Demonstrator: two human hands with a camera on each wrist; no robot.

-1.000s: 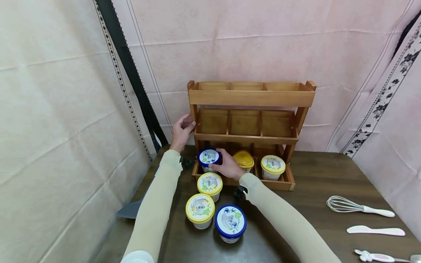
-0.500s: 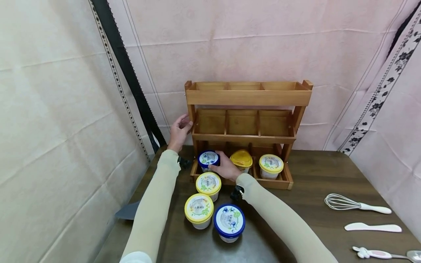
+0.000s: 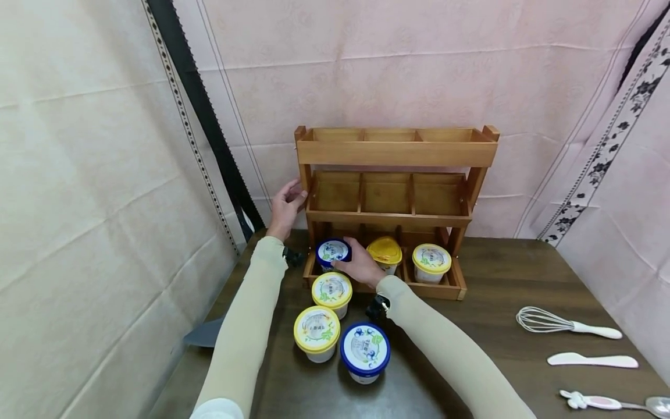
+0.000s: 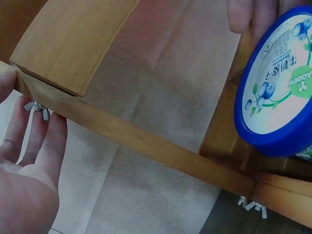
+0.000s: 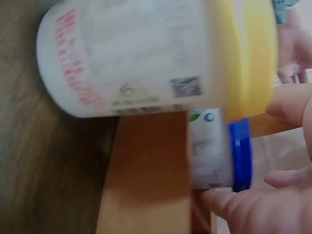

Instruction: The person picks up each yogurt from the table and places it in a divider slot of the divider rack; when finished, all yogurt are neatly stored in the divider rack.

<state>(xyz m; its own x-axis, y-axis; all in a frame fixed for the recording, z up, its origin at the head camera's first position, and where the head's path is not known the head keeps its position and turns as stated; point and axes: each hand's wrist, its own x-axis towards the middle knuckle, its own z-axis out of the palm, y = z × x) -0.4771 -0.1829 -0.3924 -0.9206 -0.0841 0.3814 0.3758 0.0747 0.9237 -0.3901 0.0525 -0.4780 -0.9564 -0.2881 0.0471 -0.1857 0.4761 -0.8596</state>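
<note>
My right hand (image 3: pixel 361 266) grips a blue-lidded tub (image 3: pixel 332 251) in the bottom left compartment of a wooden three-tier rack (image 3: pixel 398 154). The right wrist view shows fingers and thumb on either side of that tub's blue lid (image 5: pixel 241 155). My left hand (image 3: pixel 285 210) holds the rack's left upright; in the left wrist view, the thumb lies on one side of the post (image 4: pixel 126 134) and fingers (image 4: pixel 53 141) on the other, by a wing nut. A yellow-lidded tub (image 3: pixel 332 290) stands just in front of the rack, large in the right wrist view.
A yellow-lidded tub (image 3: pixel 316 330) and a blue-lidded tub (image 3: pixel 364 350) stand nearer the front. Two yellow-lidded tubs, middle (image 3: pixel 385 251) and right (image 3: pixel 431 260), occupy the bottom tier. At right lie a whisk (image 3: pixel 565 323), a white spreader (image 3: pixel 591 360) and a spoon (image 3: pixel 602 402).
The head view has shifted slightly. Both hands keep nearly the same places, the right on the blue-lidded tub and the left on the rack's upright.
</note>
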